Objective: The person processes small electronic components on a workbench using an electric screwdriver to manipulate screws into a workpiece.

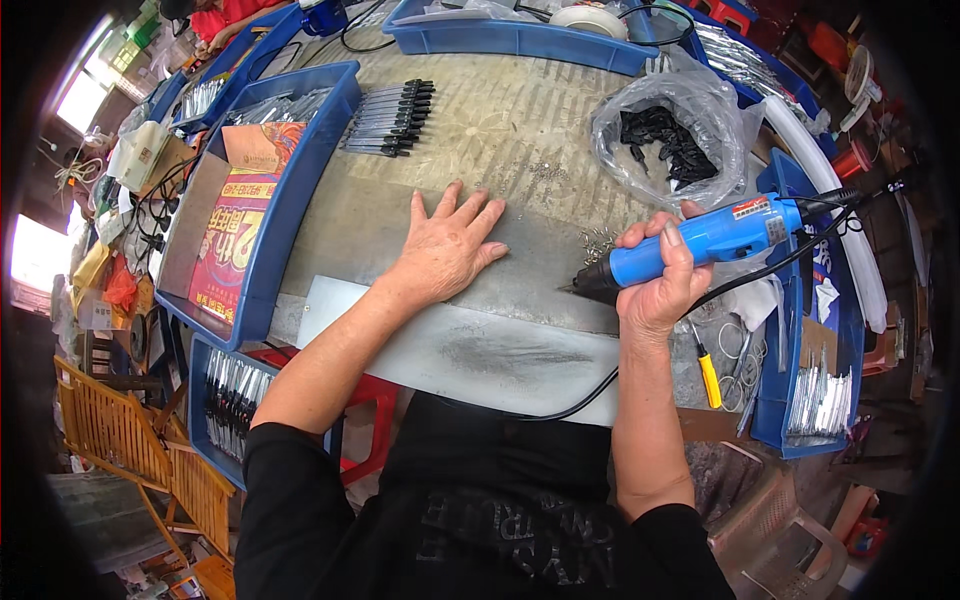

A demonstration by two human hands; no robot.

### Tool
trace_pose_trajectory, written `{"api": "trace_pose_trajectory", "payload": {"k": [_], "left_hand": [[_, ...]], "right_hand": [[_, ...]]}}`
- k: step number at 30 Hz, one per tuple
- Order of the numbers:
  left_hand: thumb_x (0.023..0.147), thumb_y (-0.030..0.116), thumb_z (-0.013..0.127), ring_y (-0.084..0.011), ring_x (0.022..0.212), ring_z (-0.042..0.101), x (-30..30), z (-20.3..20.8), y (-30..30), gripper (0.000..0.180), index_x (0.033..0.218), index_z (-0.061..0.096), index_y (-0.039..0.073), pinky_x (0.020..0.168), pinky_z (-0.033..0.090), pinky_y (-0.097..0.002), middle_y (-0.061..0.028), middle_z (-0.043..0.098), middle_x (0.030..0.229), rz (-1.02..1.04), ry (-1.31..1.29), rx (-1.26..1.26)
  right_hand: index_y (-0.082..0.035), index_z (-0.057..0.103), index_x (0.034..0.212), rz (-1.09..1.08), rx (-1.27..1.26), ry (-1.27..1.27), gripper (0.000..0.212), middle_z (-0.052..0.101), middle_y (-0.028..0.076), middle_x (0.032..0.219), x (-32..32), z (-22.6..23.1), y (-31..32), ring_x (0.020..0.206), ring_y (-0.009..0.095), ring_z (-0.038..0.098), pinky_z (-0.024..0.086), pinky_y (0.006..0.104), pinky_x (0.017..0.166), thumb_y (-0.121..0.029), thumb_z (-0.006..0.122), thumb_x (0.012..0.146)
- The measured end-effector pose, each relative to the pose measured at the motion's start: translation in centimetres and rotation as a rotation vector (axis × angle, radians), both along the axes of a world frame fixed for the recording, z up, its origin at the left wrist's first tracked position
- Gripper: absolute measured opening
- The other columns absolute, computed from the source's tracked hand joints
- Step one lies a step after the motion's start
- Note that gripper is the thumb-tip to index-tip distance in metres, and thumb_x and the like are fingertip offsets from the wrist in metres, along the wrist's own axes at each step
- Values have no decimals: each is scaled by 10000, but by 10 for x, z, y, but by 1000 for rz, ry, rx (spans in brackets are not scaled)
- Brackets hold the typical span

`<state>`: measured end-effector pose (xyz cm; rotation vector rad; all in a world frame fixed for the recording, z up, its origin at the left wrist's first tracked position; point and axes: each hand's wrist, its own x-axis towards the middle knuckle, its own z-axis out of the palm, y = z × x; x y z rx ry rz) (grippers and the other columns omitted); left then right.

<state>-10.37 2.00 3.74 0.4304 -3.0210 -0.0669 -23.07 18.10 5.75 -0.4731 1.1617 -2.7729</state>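
Observation:
My left hand [447, 248] lies flat on the worn tabletop [500, 110], fingers spread and nothing in it. My right hand [660, 292] is wrapped round a blue electric screwdriver [715, 240], whose black nose points left, low over the table. Close to that nose sits a small heap of screws [597, 243]; more tiny metal pieces [543, 172] lie scattered farther off. Beyond my left hand, several slim clear sticks with black ends [388, 118] are lined up in a row. A clear plastic bag [612, 135] at the right holds black parts [672, 140].
Blue bins stand left [285, 215], at the far edge [510, 38] and right [770, 400]. A yellow-handled screwdriver [709, 380] lies near the right bin. The electric screwdriver's black cord [745, 277] loops across the front metal sheet [470, 350]. Someone in red sits far left.

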Motion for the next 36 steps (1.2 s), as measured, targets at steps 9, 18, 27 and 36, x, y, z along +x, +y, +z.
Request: {"api": "trace_pose_trajectory", "payload": {"k": [9, 18, 27, 36], "left_hand": [[837, 400, 453, -326, 1221, 284, -16, -5, 0, 511, 1261, 371, 126, 930, 208, -634, -67, 383, 1287, -46, 21, -19], [839, 429, 431, -326, 1231, 270, -17, -5, 6, 533, 1279, 355, 138, 938, 188, -636, -67, 383, 1294, -80, -7, -13], [842, 426, 428, -321, 1233, 270, -11, -4, 4, 530, 1280, 352, 138, 940, 187, -634, -64, 375, 1302, -66, -18, -33], [847, 398, 438, -327, 1225, 283, -10, -2, 0, 512, 1266, 360, 113, 945, 196, -620, -76, 378, 1296, -34, 23, 8]], "right_hand": [[74, 387, 1082, 6, 5, 6, 457, 529, 96, 729, 0, -1, -1, 530, 178, 540, 455, 304, 514, -70, 598, 704], [74, 398, 1068, 5, -6, 5, 442, 526, 99, 733, 0, -1, -2, 522, 183, 539, 457, 309, 511, -68, 600, 702], [73, 401, 1067, 5, -8, 10, 436, 525, 96, 722, 1, -1, -2, 521, 184, 538, 456, 312, 509, -66, 599, 704], [68, 403, 1068, 7, -2, 5, 435, 522, 93, 716, 1, -1, -1, 521, 182, 536, 454, 308, 508, -70, 601, 706]]}}
